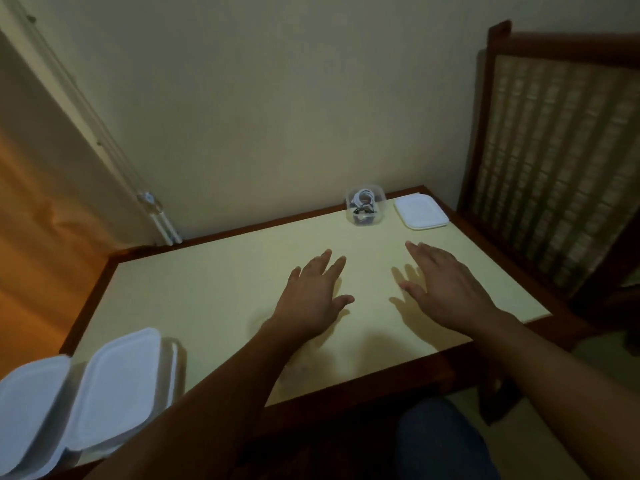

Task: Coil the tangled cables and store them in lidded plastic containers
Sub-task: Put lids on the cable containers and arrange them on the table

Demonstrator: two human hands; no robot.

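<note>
A clear plastic container (364, 206) stands at the table's far edge with white and black cables (363, 202) inside; it has no lid on. A white lid (420, 211) lies flat just to its right. Two lidded white containers (114, 386) sit at the near left corner, one beside the other (27, 407). My left hand (313, 296) hovers palm down over the middle of the table with straight, spread fingers. My right hand (446, 289) does the same a little to the right. Neither hand holds anything.
The table (207, 289) has a pale yellow top and a dark wooden rim, pushed against the wall. A wooden chair back with woven panel (554, 161) stands at the right. An orange curtain (38, 237) hangs at the left.
</note>
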